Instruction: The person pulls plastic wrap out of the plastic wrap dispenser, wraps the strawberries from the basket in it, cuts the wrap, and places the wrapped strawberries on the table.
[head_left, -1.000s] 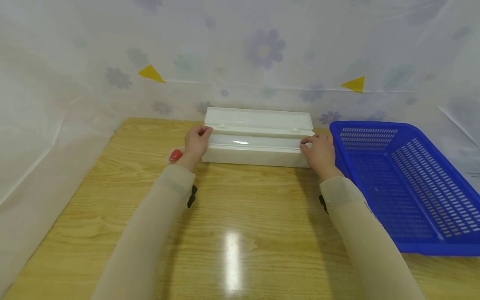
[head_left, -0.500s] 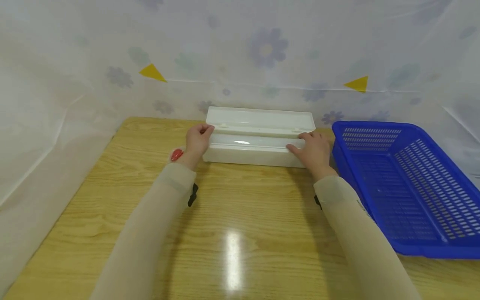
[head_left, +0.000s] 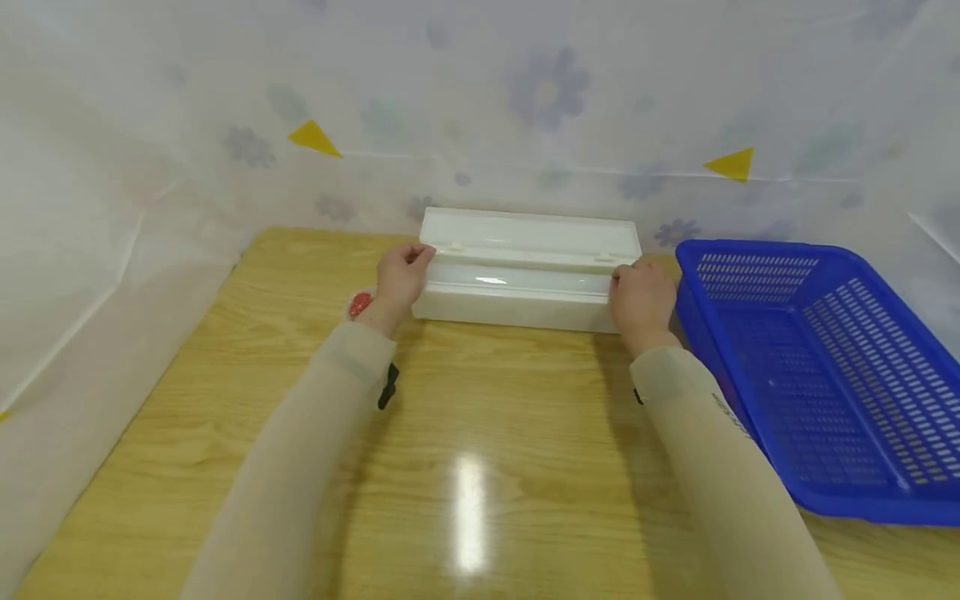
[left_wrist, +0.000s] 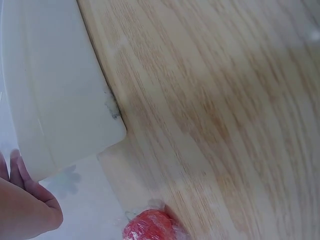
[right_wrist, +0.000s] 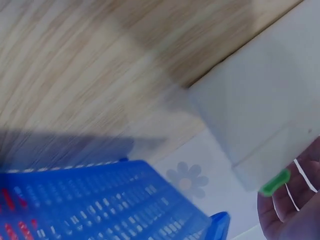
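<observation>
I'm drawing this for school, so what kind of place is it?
Perhaps a little indoor work corner, though I can't tell which building. There's a wood-grain table, flowery sheeting behind it, and yellow triangles on the sheeting.

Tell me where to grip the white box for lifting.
I'd take the white box by its two short ends, left hand from the left, right hand from the right. It is long, narrow and lies crosswise, so gripping both ends should keep it level. The blue basket near its right end leaves less room there.
</observation>
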